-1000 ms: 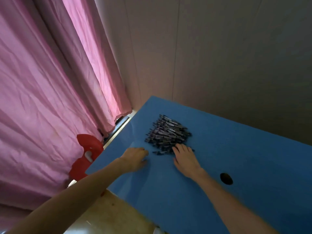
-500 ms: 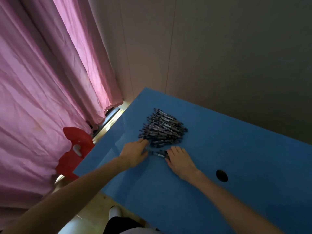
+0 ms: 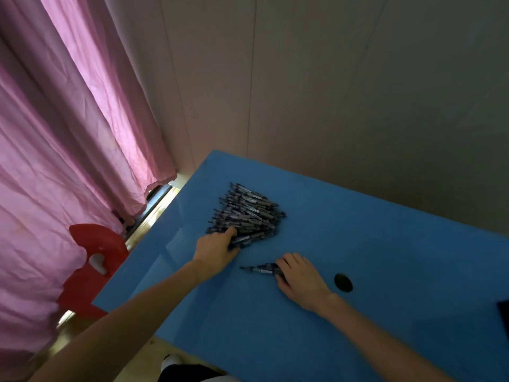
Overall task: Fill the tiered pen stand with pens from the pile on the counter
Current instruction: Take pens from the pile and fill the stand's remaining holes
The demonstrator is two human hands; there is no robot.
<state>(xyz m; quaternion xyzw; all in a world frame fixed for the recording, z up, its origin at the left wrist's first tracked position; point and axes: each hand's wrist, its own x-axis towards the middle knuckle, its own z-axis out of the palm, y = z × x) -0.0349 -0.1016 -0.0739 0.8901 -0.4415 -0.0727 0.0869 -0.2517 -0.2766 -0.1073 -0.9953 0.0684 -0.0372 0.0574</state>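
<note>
A pile of dark pens (image 3: pixel 248 210) lies on the blue counter (image 3: pixel 371 244) near its far left corner. My left hand (image 3: pixel 216 250) rests palm down at the pile's near edge, with its fingers on the nearest pens. My right hand (image 3: pixel 300 279) lies flat on the counter, its fingers over the ends of a few pens (image 3: pixel 260 269) that are apart from the pile. The tiered pen stand is not in view.
A round dark hole (image 3: pixel 343 282) is in the counter right of my right hand. A dark object (image 3: pixel 504 318) shows at the right edge. A red plastic chair (image 3: pixel 93 266) stands left of the counter, by pink curtains (image 3: pixel 68 147). A wall runs behind the counter.
My right hand has pulled a few pens out of the pile toward me. My left hand has slid forward onto the pile's near edge.
</note>
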